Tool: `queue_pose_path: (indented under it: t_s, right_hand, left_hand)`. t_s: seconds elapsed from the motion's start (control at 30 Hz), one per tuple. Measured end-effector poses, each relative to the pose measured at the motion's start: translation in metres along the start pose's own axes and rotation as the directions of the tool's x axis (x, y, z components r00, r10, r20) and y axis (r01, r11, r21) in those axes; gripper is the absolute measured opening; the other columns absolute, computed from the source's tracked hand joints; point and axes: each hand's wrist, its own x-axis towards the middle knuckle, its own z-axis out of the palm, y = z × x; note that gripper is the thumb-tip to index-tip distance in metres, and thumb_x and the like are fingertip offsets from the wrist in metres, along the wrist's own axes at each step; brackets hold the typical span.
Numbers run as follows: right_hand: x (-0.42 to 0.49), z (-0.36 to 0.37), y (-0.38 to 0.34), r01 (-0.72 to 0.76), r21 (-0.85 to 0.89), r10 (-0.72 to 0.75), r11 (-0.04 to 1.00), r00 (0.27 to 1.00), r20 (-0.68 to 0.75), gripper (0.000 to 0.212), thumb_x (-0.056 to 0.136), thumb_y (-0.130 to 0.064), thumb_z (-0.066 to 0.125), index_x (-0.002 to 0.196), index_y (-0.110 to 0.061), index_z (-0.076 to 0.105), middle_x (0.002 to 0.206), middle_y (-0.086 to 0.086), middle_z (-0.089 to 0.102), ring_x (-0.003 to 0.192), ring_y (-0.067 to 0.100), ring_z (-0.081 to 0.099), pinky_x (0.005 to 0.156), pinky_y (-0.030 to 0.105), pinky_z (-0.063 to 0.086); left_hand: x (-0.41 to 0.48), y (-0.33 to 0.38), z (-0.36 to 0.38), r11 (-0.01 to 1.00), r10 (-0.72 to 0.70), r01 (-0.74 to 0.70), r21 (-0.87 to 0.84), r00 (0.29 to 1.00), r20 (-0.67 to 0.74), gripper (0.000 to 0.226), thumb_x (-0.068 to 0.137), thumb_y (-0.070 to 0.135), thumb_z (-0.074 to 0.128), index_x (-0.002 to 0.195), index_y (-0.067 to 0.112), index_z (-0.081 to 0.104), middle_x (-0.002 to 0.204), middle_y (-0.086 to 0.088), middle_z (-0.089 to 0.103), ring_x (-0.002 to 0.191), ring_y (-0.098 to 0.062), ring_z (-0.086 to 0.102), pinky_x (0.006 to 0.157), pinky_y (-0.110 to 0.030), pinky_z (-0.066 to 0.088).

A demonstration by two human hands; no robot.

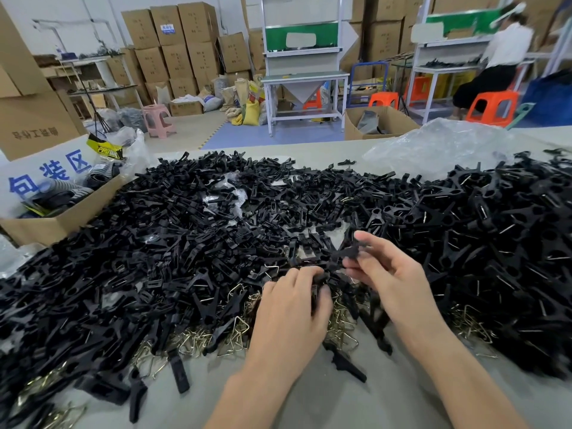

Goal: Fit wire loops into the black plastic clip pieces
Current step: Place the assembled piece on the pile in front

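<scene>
A big heap of loose black plastic clip pieces (173,230) covers the table's middle and left. On the right lies a second heap of clips with wire fitted (495,230). Brass-coloured wire loops (235,331) lie scattered near the front, partly under the clips. My left hand (291,308) rests on the heap, its fingers curled around a black clip piece (315,287). My right hand (383,270) holds another black clip piece (348,253) between thumb and fingers, just above the pile. Whether a wire loop is in either hand is hidden.
A cardboard box (58,212) with dark goods stands at the table's left edge. A crumpled clear plastic bag (439,147) lies at the back right. Bare grey table (309,397) shows in front. Beyond are stacked cartons, workbenches, stools and a seated person (495,63).
</scene>
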Motion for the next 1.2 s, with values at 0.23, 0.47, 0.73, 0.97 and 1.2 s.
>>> queue_pose_path:
  t_s: [0.23,0.47,0.73,0.97,1.2]
  right_hand:
    - [0.001,-0.003,0.007,-0.039,-0.17,0.041,0.985,0.999,0.007,0.046,0.098,0.006,0.048,0.11,-0.032,0.071,0.1,-0.005,0.074,0.093,0.01,0.072,0.079,0.019,0.057]
    - [-0.011,0.004,0.008,0.247,-0.684,-0.137,0.686,0.968,0.211,0.037,0.1,-0.008,0.054,0.125,-0.032,0.067,0.113,-0.021,0.062,0.113,-0.006,0.05,0.093,0.0,0.032]
    - [-0.012,0.008,0.026,0.304,-0.883,-0.144,0.358,0.952,0.269,0.035,0.096,-0.039,0.059,0.131,-0.035,0.063,0.113,-0.015,0.056,0.107,0.011,0.045,0.094,0.027,0.032]
    - [-0.01,0.009,0.027,0.261,-0.883,-0.132,0.391,0.965,0.228,0.023,0.094,-0.042,0.057,0.116,-0.038,0.064,0.111,-0.022,0.052,0.11,0.006,0.041,0.087,0.023,0.023]
    - [-0.012,0.011,0.004,0.172,-0.5,-0.124,0.849,0.984,0.129,0.028,0.092,-0.052,0.058,0.116,-0.042,0.068,0.113,-0.037,0.062,0.114,-0.01,0.055,0.095,0.01,0.043]
  left_hand:
    - [0.001,-0.002,0.002,0.996,0.039,-0.039,0.081,0.999,0.009,0.035,0.101,0.04,0.039,0.129,0.028,0.055,0.113,0.014,0.061,0.103,-0.009,0.058,0.098,-0.029,0.039]
    - [0.005,-0.011,0.005,0.966,0.081,-0.082,0.245,0.997,0.016,0.031,0.099,0.042,0.042,0.118,0.028,0.062,0.099,0.009,0.062,0.094,-0.016,0.062,0.089,-0.035,0.045]
    - [0.006,-0.021,0.007,0.951,0.073,-0.045,0.305,0.994,-0.081,0.033,0.094,0.049,0.042,0.101,0.03,0.067,0.086,0.009,0.061,0.084,-0.017,0.062,0.084,-0.036,0.045]
    - [0.006,-0.021,0.005,0.959,0.123,-0.105,0.262,0.991,-0.053,0.033,0.088,0.052,0.043,0.102,0.033,0.067,0.085,0.011,0.057,0.085,-0.015,0.06,0.086,-0.035,0.044]
    - [0.008,-0.01,-0.004,0.993,0.056,-0.076,-0.085,0.974,-0.221,0.016,0.094,0.04,0.052,0.108,0.035,0.058,0.095,0.024,0.058,0.083,0.001,0.05,0.085,-0.021,0.036]
